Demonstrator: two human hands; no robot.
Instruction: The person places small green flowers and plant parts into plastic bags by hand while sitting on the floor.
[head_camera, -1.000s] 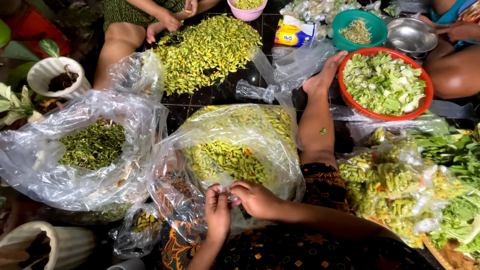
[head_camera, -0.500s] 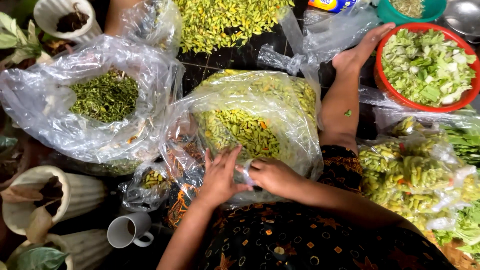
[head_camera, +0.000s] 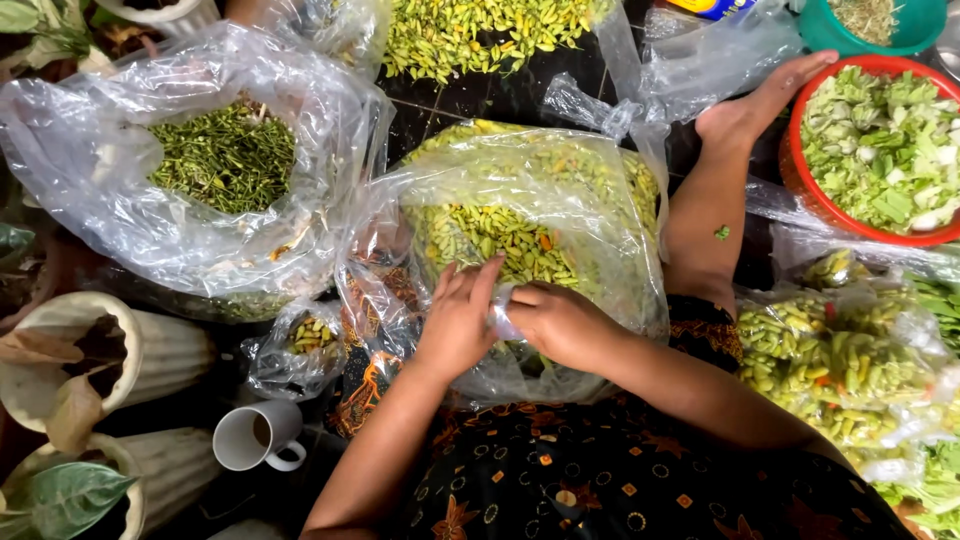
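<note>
Both hands, the left hand (head_camera: 460, 320) and right hand (head_camera: 555, 320), pinched the rim of the clear plastic bag of yellow-green buds (head_camera: 530, 235) at frame centre.

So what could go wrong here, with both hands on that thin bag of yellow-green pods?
The clear plastic bag looks thin and full; where the left hand and right hand pinch its edge, it might tear or slip, spilling pods. The white mug close by the left elbow could get knocked over.
</note>
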